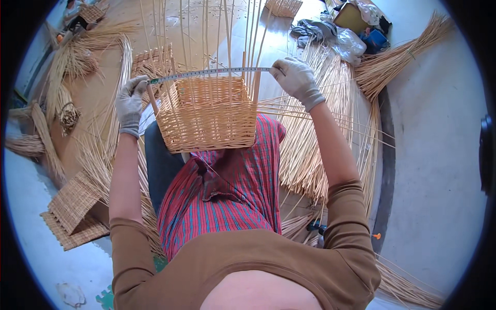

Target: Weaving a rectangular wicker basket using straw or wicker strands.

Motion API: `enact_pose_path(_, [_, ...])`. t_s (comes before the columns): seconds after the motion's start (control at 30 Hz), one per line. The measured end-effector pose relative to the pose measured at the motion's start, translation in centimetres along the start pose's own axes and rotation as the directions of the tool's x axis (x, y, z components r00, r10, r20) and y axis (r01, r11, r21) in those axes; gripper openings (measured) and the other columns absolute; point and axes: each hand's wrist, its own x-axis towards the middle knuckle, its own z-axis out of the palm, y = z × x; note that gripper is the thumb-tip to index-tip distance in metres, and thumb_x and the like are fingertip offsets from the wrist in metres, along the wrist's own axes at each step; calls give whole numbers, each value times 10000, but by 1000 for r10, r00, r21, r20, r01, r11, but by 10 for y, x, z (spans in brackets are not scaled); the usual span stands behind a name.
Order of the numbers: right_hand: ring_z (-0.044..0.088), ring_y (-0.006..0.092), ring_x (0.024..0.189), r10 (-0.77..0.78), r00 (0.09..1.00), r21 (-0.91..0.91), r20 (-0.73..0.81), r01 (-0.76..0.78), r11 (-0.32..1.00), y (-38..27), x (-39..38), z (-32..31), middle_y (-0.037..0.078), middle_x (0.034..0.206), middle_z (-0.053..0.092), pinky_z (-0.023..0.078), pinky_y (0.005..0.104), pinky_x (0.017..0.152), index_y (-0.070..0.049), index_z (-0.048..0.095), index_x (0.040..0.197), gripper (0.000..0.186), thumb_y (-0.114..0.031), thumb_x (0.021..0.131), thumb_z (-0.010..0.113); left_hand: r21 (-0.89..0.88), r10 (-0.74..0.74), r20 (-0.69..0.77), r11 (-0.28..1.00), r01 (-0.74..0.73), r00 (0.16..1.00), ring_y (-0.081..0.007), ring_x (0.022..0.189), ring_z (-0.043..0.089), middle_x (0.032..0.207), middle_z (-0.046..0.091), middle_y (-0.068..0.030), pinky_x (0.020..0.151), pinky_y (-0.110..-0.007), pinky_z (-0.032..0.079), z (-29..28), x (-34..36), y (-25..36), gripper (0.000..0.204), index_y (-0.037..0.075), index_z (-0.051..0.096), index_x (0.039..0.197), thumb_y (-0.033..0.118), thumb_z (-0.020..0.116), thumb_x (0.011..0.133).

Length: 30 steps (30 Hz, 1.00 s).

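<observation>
A half-woven wicker basket (206, 121) rests on my lap, its long upright stakes (227, 41) rising past the rim and thicker posts standing at its corners. Across its top, a white tape measure (217, 71) is stretched from hand to hand. My gloved left hand (130, 101) pinches one end of the tape beside the left corner post. On the other side, my gloved right hand (297, 77) grips the tape just beyond the right corner post. A red striped apron (227, 206) covers my lap beneath the basket.
Large bundles of willow rods (320, 134) lie to my right, with another bundle (400, 57) against the wall. More rods (77, 57) are heaped at the left. Flat woven panels (77, 206) lie on the left floor. Clothes (312, 31) and a clear bag (350, 44) sit at the back right.
</observation>
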Motion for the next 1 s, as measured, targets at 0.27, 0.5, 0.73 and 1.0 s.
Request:
enact_pose_path(0.27, [670, 375, 810, -118, 883, 413, 455, -92, 906, -97, -151, 35, 171, 864, 671, 555, 453, 747, -72, 667, 949, 162, -229, 912, 648, 117, 338, 1, 935, -336, 941, -187, 995, 662, 1108, 682, -97, 871, -301, 527, 90, -94, 83, 173, 39, 679, 1142, 87, 655, 977])
enact_pose_path(0.5, [669, 324, 898, 25, 905, 576, 425, -291, 764, -128, -215, 59, 133, 877, 676, 532, 430, 803, -94, 673, 1045, 275, -304, 875, 722, 556, -36, 529, 770, -313, 848, -372, 1180, 625, 1375, 582, -165, 975, -450, 513, 193, -117, 94, 852, 123, 337, 1549, 266, 789, 841])
enact_pose_path(0.73, [622, 91, 926, 493, 780, 882, 386, -468, 50, -62, -156, 109, 20, 993, 687, 520, 266, 851, -3, 661, 1141, 195, -131, 998, 629, 737, -289, 528, 623, -262, 798, -357, 1117, 640, 1175, 676, -163, 929, -465, 515, 218, -104, 105, 790, 126, 485, 1362, 480, 838, 750])
enact_pose_path(1.0, [653, 153, 986, 555, 825, 874, 109, -345, 341, -11, -104, 137, 92, 1072, 721, 514, 299, 917, 16, 668, 1185, 333, -264, 1007, 644, 204, -89, 513, 979, -20, 853, -234, 889, 653, 997, 668, -115, 827, -381, 531, 137, -54, 107, 672, 20, 558, 1244, 366, 849, 747])
